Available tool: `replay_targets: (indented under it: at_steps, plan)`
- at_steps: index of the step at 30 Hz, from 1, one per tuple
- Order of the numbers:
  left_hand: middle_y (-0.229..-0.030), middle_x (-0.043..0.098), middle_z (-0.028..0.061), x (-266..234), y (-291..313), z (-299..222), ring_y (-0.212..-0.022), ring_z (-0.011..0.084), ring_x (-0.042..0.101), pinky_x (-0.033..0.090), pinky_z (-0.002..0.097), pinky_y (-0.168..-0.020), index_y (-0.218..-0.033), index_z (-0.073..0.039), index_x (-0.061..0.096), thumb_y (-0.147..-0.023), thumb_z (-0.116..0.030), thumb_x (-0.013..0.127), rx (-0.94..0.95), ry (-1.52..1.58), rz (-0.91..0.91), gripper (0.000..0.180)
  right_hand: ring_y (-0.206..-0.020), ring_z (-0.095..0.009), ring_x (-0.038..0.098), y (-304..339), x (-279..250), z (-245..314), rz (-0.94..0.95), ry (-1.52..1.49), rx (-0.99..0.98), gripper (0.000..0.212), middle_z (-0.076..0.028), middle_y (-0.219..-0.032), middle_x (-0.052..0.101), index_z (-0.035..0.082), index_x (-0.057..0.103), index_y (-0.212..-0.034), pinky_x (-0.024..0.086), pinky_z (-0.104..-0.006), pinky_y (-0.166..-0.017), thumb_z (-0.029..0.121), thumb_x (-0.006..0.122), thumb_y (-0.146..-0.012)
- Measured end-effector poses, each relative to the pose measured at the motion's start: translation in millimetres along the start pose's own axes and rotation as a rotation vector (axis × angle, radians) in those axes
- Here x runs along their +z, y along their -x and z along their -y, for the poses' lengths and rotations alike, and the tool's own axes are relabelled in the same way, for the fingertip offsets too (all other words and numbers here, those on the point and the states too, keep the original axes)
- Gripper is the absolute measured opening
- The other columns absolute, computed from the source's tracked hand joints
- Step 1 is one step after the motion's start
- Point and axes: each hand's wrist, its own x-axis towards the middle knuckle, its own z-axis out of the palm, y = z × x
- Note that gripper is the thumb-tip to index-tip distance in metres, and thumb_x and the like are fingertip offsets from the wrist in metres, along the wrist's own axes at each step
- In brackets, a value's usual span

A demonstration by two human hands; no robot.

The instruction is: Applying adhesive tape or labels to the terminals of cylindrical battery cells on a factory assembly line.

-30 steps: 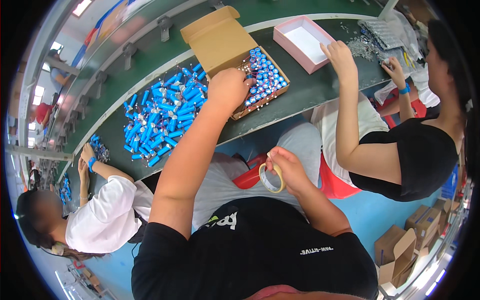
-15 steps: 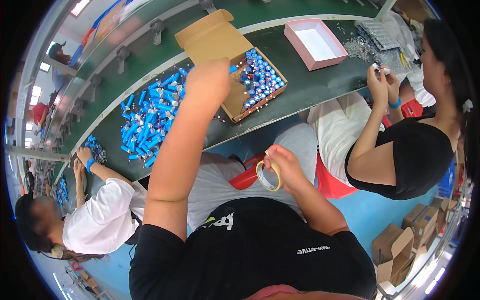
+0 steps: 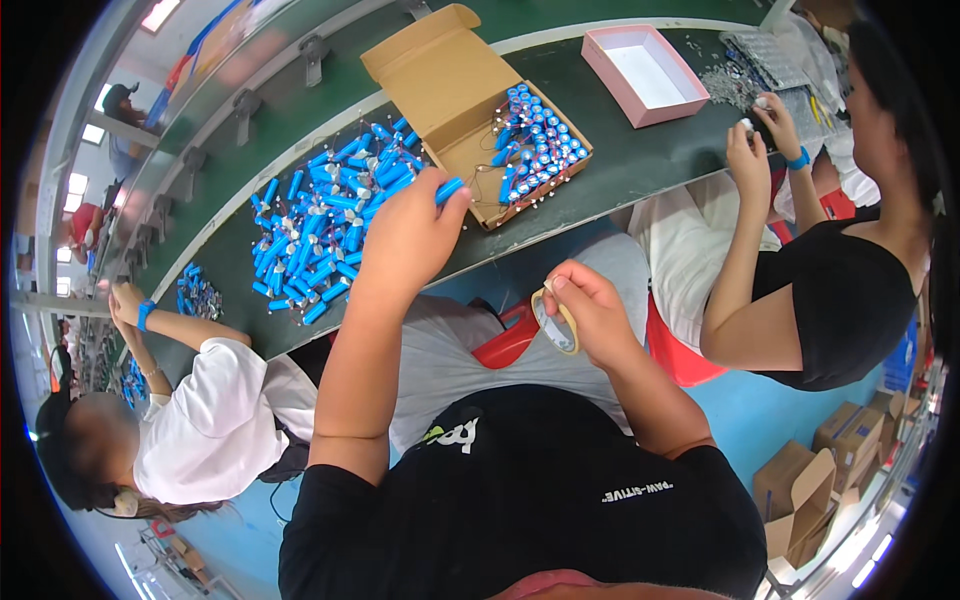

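My left hand (image 3: 413, 238) is closed on a blue cylindrical battery (image 3: 449, 190), pinched between thumb and fingers by the near left corner of an open cardboard box (image 3: 478, 162). Inside that box, blue batteries (image 3: 545, 140) with thin wires stand packed toward the right side, most with their ends up. Left of the box, a large loose heap of blue wired batteries (image 3: 318, 240) covers the bench, partly hidden behind my left hand. Over my lap, my right hand (image 3: 592, 308) grips a roll of pale yellow tape (image 3: 558, 322) by its upper edge.
A pink box (image 3: 648, 82) with a white inside stands farther right on the dark green bench (image 3: 590, 180). A co-worker in black (image 3: 790, 290) sits right, handling small white parts. Another in white (image 3: 205, 420) sits left beside a smaller battery pile (image 3: 198, 293). Cardboard cartons (image 3: 800, 500) lie at right.
My left hand has come back toward me from the box's left side, with the battery in its fingers. My right hand and the tape roll have shifted slightly right and up.
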Motion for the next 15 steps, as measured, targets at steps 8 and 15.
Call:
replay_targets:
  at_steps: [8,15]
  plan:
    - [-0.091,0.067,0.0181,-0.2,-14.4,2.5,-0.083,0.0374,0.066,0.051,0.0459,-0.071,-0.103,-0.003,0.060,-0.091,-0.021,0.060,0.208,-0.344,-0.215,0.022,-0.069,-0.007,0.049,7.2,12.7,-6.5,0.018,0.011,0.016,0.015,-0.001,-0.077,0.057,0.006,0.056,-0.091,0.041,-0.0219,-0.064,0.017,0.048,-0.100]
    - [-0.092,0.063,0.0128,-2.3,17.7,-3.3,-0.086,0.0208,0.062,0.049,0.0307,-0.078,-0.110,-0.002,0.058,-0.093,-0.012,0.060,0.247,0.320,0.050,0.019,-0.071,-0.006,0.050,15.6,4.3,3.1,-0.002,0.102,-0.081,0.014,-0.001,-0.080,0.058,0.005,0.057,-0.095,0.041,-0.0212,-0.065,0.016,0.049,-0.100]
